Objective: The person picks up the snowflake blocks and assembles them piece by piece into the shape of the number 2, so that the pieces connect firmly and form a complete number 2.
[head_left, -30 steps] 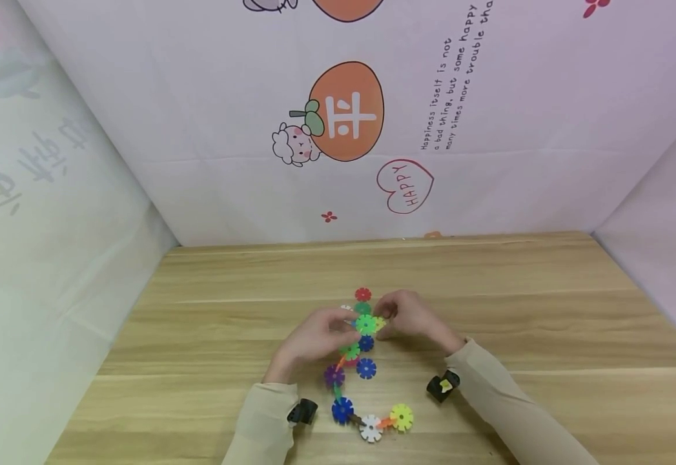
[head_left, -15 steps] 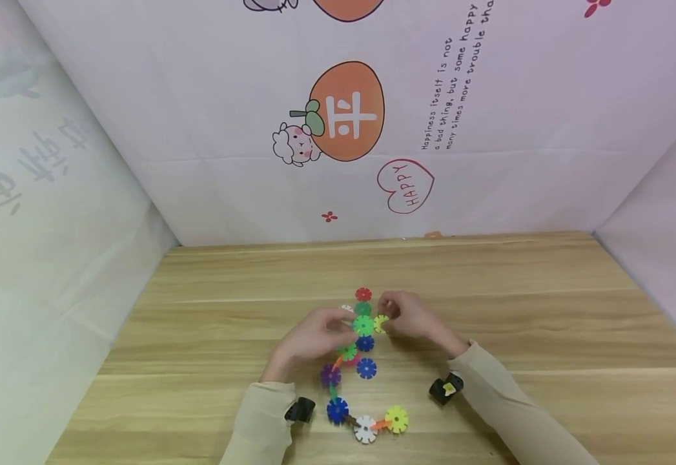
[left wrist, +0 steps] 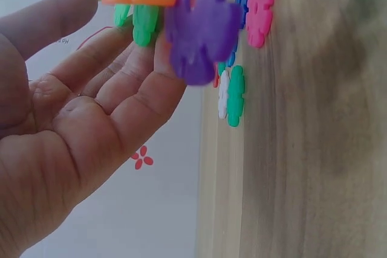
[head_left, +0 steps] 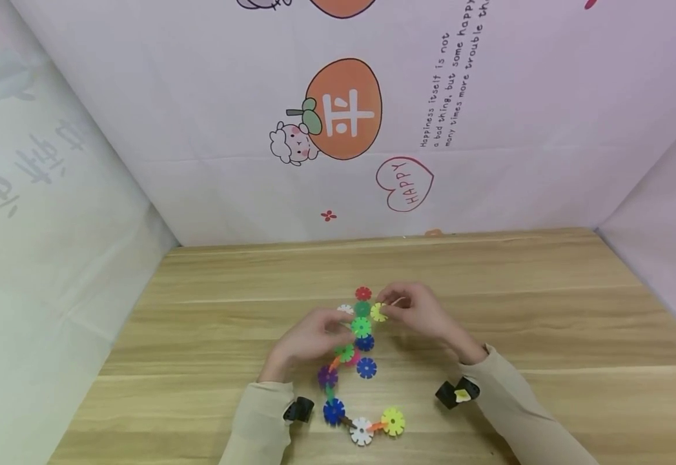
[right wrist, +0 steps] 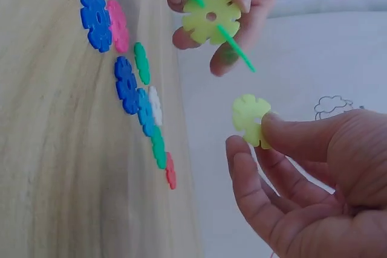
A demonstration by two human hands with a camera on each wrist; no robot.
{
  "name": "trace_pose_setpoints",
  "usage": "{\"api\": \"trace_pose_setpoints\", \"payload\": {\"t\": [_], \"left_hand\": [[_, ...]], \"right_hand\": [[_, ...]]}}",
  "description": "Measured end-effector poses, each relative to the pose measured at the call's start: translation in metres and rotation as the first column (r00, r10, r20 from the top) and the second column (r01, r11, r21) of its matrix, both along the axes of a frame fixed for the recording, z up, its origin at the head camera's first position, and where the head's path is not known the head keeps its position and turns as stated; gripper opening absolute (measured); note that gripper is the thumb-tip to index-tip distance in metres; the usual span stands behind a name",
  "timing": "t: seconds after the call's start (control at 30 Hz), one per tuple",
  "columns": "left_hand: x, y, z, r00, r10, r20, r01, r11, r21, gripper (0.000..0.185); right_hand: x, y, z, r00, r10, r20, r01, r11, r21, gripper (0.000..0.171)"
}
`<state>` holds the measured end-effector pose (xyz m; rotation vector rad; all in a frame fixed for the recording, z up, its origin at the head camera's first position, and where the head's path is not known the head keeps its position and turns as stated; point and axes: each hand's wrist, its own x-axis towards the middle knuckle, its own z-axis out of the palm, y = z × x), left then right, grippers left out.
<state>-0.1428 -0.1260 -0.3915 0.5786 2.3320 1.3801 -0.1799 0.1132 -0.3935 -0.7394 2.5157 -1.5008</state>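
A chain of slotted snowflake discs hangs from my left hand in a curve, linked through purple, blue and white pieces to a yellow end disc. The left thumb and fingers pinch the chain's upper end, beside a green disc. In the right wrist view, a thin green disc, seen edge-on, sticks out from a yellow-green disc at that end. My right hand pinches a single yellow disc between thumb and fingers, apart from the chain by a small gap.
Several loose discs lie on the wooden table beneath the hands, among them a red disc, a blue disc and a white disc. A printed white backdrop rises behind the table, with white side walls.
My right hand has moved away from the chain's end and slightly up in the head view, carrying the yellow disc. The chain's lower part has swung a little left; the left hand is nearly still.
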Motion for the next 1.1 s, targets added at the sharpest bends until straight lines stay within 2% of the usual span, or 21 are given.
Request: {"api": "trace_pose_setpoints", "payload": {"t": [0.17,0.37,0.63,1.1], "left_hand": [[-0.0001,0.0018,-0.001,1.0,0.008,0.006,-0.008,1.0,0.003,0.042],[-0.0007,0.0019,-0.0011,1.0,0.015,0.001,-0.015,1.0,0.0,0.041],[-0.0008,0.0014,-0.0019,1.0,0.0,-0.03,0.0,1.0,-0.01,0.041],[-0.0006,0.0018,-0.0014,1.0,-0.006,-0.029,0.005,1.0,-0.019,0.042]], "right_hand": [[0.0028,0.0007,0.0055,0.999,0.043,-0.032,-0.043,0.999,-0.014,0.009],[0.0044,-0.0014,0.0077,0.997,0.077,-0.022,-0.078,0.996,-0.032,0.011],[0.007,-0.0015,0.0098,0.997,0.075,-0.037,-0.076,0.997,-0.031,0.015],[0.008,-0.0007,0.0099,0.997,0.06,-0.055,-0.062,0.998,-0.028,0.016]]}}
